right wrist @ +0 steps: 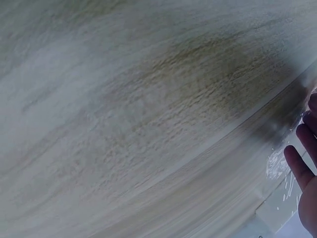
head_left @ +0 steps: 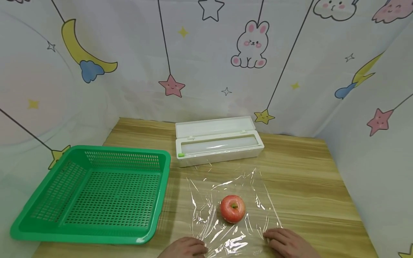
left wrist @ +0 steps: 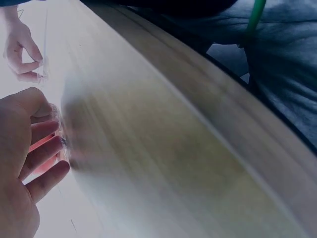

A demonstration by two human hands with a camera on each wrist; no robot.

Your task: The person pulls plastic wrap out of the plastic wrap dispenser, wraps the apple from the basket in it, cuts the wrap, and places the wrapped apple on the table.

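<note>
A red apple point(head_left: 233, 209) with a green stem sits in the middle of a sheet of clear plastic wrap point(head_left: 233, 245) spread on the table. At the sheet's near left corner, my left hand point(head_left: 184, 248) pinches the edge between thumb and forefinger; the left wrist view shows this left hand point(left wrist: 22, 148) with its other fingers spread. My right hand point(head_left: 290, 243) pinches the near right corner, fingertips on the film. In the right wrist view only part of the right hand point(right wrist: 307, 158) shows, at the right border, and its thumb is hidden.
Behind the sheet stands a white wrap dispenser point(head_left: 222, 156) with its lid raised and a roll inside. A green perforated basket point(head_left: 161, 200) holding nothing stands on the left. Patterned cloth point(head_left: 206, 53) borders the wooden table point(head_left: 309, 186) at the back and sides.
</note>
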